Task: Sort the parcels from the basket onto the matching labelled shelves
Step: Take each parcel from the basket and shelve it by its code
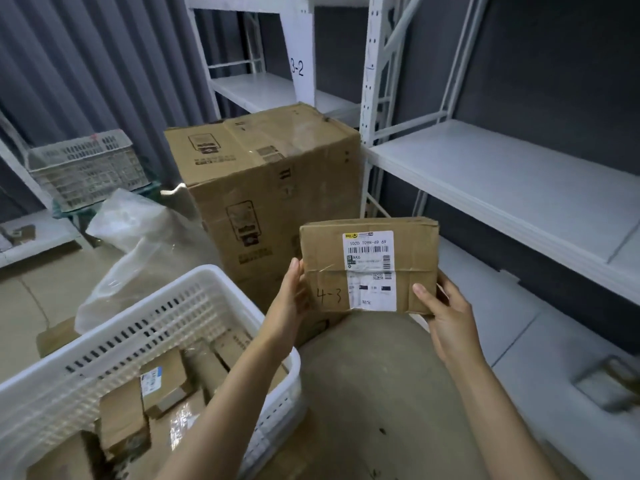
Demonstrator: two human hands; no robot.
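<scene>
By shelves point(502, 174), parcel point(369, 265) (mkd 4-3) in hands point(291, 301) point(448, 315)

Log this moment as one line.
parcel marked 4-3 | held by left hand and right hand | basket not empty | shelf tag reads 3-2
</scene>
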